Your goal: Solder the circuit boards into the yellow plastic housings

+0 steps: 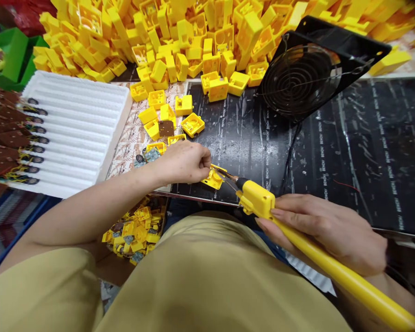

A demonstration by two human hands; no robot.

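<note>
Nearest to us: tan shirt (207, 286) filling the bottom of the head view, then the right hand (332, 230). Its fingers are wrapped shut round the yellow handle of the soldering iron (259, 199), index finger laid along the barrel. The metal tip points left and sits at, or just touching, the small yellow housing (212, 179); we can't see the contact itself.

The left hand (185, 161) is closed in a pinch, thumb and fingertips on the housing's left edge, pressing it onto the near edge of the black mat (332, 152) on the table (131, 138).

Our read on the step: solder joint in progress on that housing, part fixtured by hand. The joint is too small to judge for finish.

What the next move calls for, as we see it:
- a firm left pinch, because the part is light and sits at the mat edge
- a steady tip kept clear of the fingertips, which are just beside it
- lifting the iron straight off, not dragging it across the plastic

Around it:
- loose housings (180, 120) just behind the left hand
- big pile of yellow housings (193, 32) at the back
- black fan (304, 76) tilted at back right
- white foam tray (79, 124) on the left, with brown boards (7, 138) beside it
- heap of small yellow parts (134, 233) below the table edge
</note>
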